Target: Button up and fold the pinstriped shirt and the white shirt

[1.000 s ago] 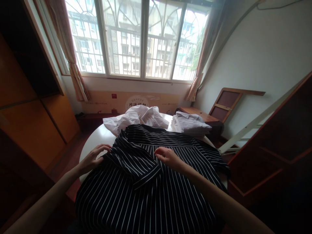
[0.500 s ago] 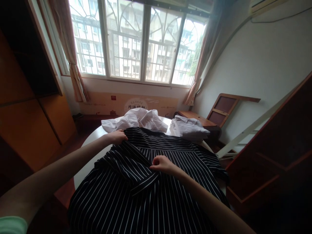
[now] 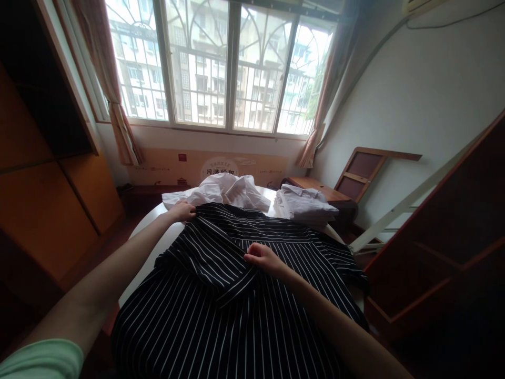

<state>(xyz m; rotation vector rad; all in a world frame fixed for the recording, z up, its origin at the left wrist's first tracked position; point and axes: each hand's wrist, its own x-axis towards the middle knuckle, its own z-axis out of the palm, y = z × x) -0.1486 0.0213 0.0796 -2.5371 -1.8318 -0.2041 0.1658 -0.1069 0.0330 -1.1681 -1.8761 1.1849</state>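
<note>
A black shirt with white stripes [image 3: 236, 337] lies spread over a round white table. My left hand [image 3: 183, 210] is closed on the shirt at its far left corner, by the shoulder. Near the middle, my right hand [image 3: 263, 257] pinches the edge of the left sleeve, which is folded inward across the body of the shirt. Cloth between the two hands is drawn into a straight slanting fold. The other sleeve [image 3: 343, 258] extends over the table's right side.
Behind the shirt lie a crumpled white garment [image 3: 229, 190] and a stack of folded white clothes [image 3: 303, 202]. The table's rim [image 3: 138, 237] shows at the left. A wooden cabinet [image 3: 89, 200] stands left, a white metal frame [image 3: 394, 221] and dark red panel [image 3: 445, 247] right.
My left hand has moved slightly left and away from me with the shirt corner. The folded sleeve edge has shifted a little up with my right hand.
</note>
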